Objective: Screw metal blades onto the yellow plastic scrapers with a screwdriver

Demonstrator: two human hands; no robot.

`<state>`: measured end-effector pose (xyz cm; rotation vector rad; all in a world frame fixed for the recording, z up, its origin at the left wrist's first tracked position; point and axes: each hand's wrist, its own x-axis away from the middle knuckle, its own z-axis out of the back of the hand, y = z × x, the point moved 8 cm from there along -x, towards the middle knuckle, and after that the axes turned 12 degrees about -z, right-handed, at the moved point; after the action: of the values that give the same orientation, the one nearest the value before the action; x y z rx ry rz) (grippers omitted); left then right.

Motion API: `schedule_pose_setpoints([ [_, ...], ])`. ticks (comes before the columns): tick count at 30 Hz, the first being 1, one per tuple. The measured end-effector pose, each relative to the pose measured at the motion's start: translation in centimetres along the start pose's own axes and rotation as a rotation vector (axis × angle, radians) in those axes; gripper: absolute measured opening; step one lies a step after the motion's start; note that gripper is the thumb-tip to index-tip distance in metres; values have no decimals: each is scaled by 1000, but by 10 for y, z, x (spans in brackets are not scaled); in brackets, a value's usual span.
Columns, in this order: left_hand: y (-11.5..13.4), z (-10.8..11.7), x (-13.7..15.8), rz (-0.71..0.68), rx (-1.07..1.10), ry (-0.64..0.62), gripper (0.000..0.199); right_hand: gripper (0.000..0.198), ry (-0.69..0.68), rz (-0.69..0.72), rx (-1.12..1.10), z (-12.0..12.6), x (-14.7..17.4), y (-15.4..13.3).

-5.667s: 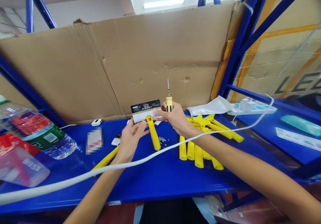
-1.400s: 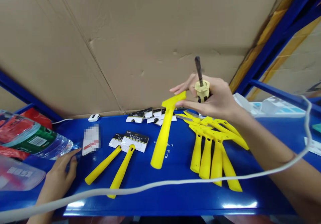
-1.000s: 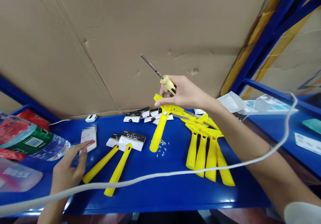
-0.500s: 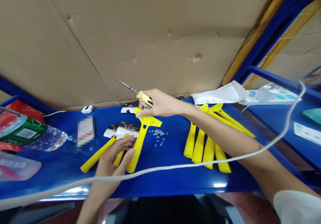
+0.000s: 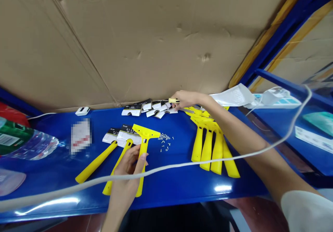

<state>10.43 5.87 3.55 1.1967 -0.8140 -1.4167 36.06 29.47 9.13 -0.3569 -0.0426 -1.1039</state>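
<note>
left hand grips a yellow scraper; right hand (arm stretched forward) clasps a screwdriver.

cardboard looks dim at twelve o'clock, while glare streaks the blue table at five and eight and lens distortion bows its edge.

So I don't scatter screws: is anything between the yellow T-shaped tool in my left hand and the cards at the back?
Nothing visible stands directly between the yellow tool and the back cards, only blue tabletop. The screws lie right of the tool's head, beside that path.
</note>
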Motion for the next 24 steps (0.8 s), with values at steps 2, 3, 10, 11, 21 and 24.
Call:
schedule_pose_setpoints([
  [2, -1, -1, 1, -12, -14, -10, 44, 21, -29, -49, 30, -4, -1, 21],
  [3, -1, -1, 1, -16, -19, -13, 43, 24, -35, -72, 44, -5, -1, 28],
  [10, -4, -2, 2, -4, -13, -6, 43, 24, -61, -153, 74, -14, 1, 38],
  [11, -4, -2, 2, -18, -10, -14, 43, 23, -59, -159, 73, -13, 2, 37],
  [21, -6, -1, 0, -61, 1, -38, 47, 23, 253, -40, -183, 53, 38, 9],
  [24, -5, 0, 2, -2, 31, 38, 52, 30, 551, 45, -454, 95, 67, -4],
])
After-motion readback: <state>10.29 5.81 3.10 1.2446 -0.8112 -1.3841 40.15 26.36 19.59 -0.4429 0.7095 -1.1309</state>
